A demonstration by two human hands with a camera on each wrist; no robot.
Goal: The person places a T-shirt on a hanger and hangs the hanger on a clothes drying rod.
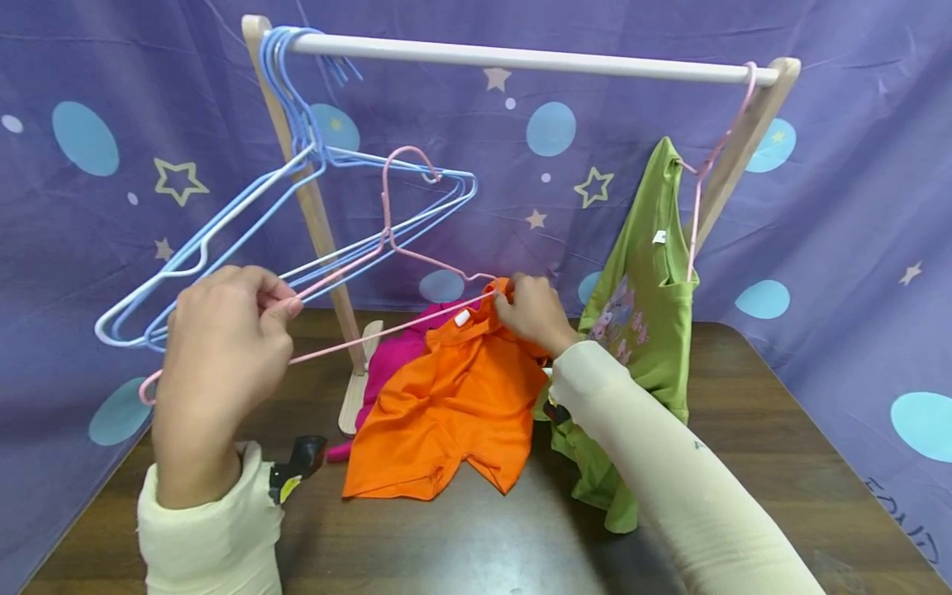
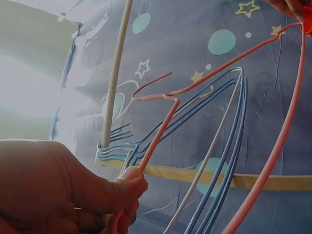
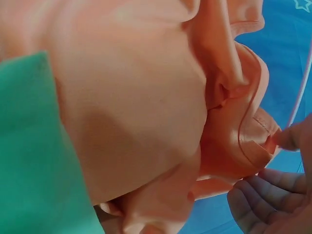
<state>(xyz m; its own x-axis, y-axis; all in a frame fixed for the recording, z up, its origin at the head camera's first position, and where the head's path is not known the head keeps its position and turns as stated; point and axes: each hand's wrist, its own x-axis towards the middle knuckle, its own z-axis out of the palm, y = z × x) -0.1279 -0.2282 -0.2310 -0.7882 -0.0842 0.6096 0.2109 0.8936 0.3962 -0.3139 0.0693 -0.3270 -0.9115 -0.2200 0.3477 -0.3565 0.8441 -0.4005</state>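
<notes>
The left hand, left of centre in the frame, pinches one arm of the pink hanger. The right hand, at centre, grips the neckline of the orange shirt, which trails onto the surface. The step appears to be threading the hanger's far end into the collar; next probably calls for sliding that end under the shoulder while keeping the neck spread.

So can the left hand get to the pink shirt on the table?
Probably not right away: the left hand is pinching the pink hanger, and the orange shirt covers most of the pink shirt.
</notes>
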